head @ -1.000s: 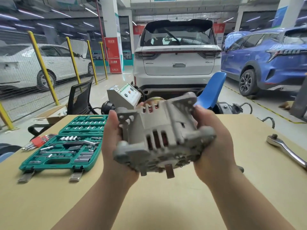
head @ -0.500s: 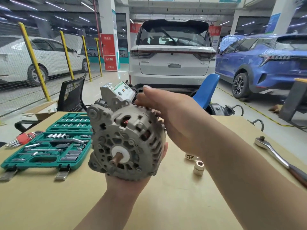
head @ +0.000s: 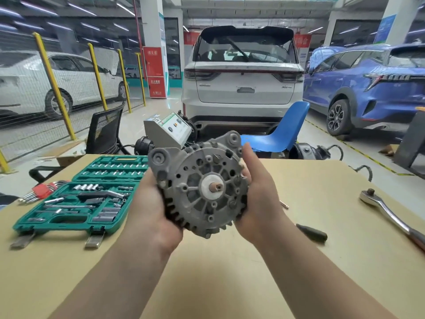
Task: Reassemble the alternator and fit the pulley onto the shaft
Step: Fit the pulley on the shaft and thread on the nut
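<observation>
You are holding the alternator (head: 202,187) above the table (head: 322,261), left hand (head: 151,210) and right hand (head: 257,203) both gripping its sides, bare shaft (head: 216,187) facing you; pulley not visible, so you should be keeping it level and the shaft clear.
</observation>
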The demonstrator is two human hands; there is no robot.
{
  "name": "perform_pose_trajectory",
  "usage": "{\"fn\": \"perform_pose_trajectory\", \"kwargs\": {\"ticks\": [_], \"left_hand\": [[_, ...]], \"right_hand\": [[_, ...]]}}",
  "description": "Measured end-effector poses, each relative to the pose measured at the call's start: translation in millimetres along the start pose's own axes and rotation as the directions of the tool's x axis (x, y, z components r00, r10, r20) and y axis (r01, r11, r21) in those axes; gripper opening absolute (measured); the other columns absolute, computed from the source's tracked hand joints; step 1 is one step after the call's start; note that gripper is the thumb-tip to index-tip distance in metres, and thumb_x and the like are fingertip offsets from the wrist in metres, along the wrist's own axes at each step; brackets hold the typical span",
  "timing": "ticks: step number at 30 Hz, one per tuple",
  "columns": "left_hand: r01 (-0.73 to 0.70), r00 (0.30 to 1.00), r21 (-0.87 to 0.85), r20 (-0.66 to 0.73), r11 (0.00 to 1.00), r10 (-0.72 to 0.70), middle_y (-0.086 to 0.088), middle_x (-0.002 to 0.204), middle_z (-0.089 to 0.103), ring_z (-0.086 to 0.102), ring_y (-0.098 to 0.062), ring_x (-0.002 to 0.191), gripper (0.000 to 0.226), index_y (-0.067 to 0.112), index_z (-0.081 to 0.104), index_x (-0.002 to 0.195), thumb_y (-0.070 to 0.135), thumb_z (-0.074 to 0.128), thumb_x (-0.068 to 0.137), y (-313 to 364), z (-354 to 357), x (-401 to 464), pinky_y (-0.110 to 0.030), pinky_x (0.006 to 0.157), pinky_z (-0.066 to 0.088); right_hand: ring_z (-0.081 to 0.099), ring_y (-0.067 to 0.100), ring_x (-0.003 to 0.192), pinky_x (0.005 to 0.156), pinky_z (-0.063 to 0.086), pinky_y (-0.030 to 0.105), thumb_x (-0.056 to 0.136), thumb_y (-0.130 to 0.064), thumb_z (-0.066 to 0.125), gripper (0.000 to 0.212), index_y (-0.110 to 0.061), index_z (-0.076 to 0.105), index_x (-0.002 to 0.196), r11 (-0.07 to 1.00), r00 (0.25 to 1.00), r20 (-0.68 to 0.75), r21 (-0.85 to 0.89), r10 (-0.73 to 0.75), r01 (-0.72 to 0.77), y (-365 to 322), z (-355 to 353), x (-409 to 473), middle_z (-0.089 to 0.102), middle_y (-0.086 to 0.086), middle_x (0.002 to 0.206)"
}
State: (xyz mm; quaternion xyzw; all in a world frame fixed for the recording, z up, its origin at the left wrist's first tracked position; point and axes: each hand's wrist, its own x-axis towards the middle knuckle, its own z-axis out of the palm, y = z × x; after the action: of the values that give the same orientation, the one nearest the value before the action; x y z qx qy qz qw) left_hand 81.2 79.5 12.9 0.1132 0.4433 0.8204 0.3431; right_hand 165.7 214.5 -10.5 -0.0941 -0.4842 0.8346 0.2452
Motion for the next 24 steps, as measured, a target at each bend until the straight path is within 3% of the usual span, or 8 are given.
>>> {"fn": "perform_pose_trajectory", "kwargs": {"ticks": [3,6,9,11,14,18,21,24], "left_hand": [[-0.131,0.987,0.214,-0.061,0.968,0.147,-0.008,0.116,0.080,0.079,-0.030,0.095,0.041,0.024,0.082,0.111,0.054,0.057,0.098,-6,0,3,-0.046,0.077,0.064],[-0.215,0.963,0.384,-0.068,0.898,0.260,0.000,0.126,0.076,0.073,-0.025,0.117,0.059,0.032,0.074,0.125,0.073,0.053,0.087,-6,8,-1,-0.054,0.100,0.057],[-0.325,0.920,0.593,0.016,0.737,0.392,0.004,0.129,0.074,0.067,-0.023,0.125,0.075,0.041,0.067,0.123,0.091,0.044,0.073,-6,9,-1,-0.057,0.106,0.051],[-0.380,0.900,0.694,0.126,0.611,0.416,0.004,0.146,0.065,0.059,-0.025,0.138,0.087,0.044,0.058,0.140,0.094,0.038,0.071,-6,12,1,-0.060,0.116,0.044],[-0.461,0.862,0.713,0.220,0.528,0.456,0.023,0.126,0.071,0.068,-0.015,0.123,0.072,0.050,0.055,0.145,0.080,0.046,0.081,-4,23,4,-0.055,0.111,0.049],[-0.497,0.840,0.701,0.238,0.512,0.488,0.031,0.102,0.073,0.070,-0.002,0.100,0.029,0.058,0.068,0.111,0.065,0.050,0.090,-3,45,5,-0.050,0.105,0.054],[-0.491,0.833,0.729,0.233,0.477,0.502,0.030,0.127,0.069,0.061,-0.004,0.127,0.062,0.045,0.060,0.146,0.067,0.045,0.090,0,59,5,-0.044,0.117,0.045],[-0.509,0.821,0.742,0.267,0.436,0.504,0.016,0.147,0.064,0.056,-0.009,0.139,0.068,0.033,0.054,0.155,0.063,0.042,0.096,-1,64,10,-0.044,0.123,0.040]], "right_hand": [[0.067,0.037,0.127,0.115,0.045,0.060,0.093,-0.064,0.065,0.063,-0.017,0.070,0.135,0.995,0.999,-0.040,0.095,-0.011,0.014,16,-8,0,0.069,0.016,0.137],[0.062,0.040,0.132,0.118,0.040,0.061,0.091,-0.068,0.065,0.072,-0.016,0.067,0.140,0.955,0.999,-0.050,0.295,0.019,-0.004,39,-23,-2,0.065,0.018,0.142],[0.056,0.043,0.138,0.122,0.035,0.062,0.092,-0.077,0.054,0.083,-0.013,0.064,0.143,0.912,0.993,-0.014,0.398,0.120,-0.105,45,-28,-7,0.059,0.022,0.148],[0.054,0.045,0.139,0.123,0.031,0.064,0.093,-0.079,0.048,0.086,-0.011,0.065,0.142,0.884,0.983,0.010,0.437,0.183,-0.169,45,-36,-8,0.058,0.023,0.149],[0.052,0.044,0.141,0.124,0.027,0.064,0.095,-0.078,0.045,0.084,-0.010,0.066,0.141,0.852,0.977,0.087,0.479,0.192,-0.210,42,-43,-8,0.057,0.022,0.150],[0.033,0.043,0.154,0.129,0.014,0.062,0.102,-0.070,0.042,0.081,-0.011,0.045,0.158,0.843,0.960,0.187,0.463,0.211,-0.275,35,-45,-9,0.041,0.020,0.164],[0.035,0.048,0.151,0.125,0.019,0.067,0.108,-0.063,0.030,0.074,-0.011,0.046,0.158,0.817,0.929,0.303,0.465,0.214,-0.340,44,-45,-8,0.043,0.022,0.162],[0.042,0.051,0.145,0.122,0.027,0.067,0.108,-0.059,0.027,0.073,-0.008,0.051,0.154,0.774,0.903,0.397,0.514,0.167,-0.369,55,-44,-7,0.048,0.026,0.157]]}}
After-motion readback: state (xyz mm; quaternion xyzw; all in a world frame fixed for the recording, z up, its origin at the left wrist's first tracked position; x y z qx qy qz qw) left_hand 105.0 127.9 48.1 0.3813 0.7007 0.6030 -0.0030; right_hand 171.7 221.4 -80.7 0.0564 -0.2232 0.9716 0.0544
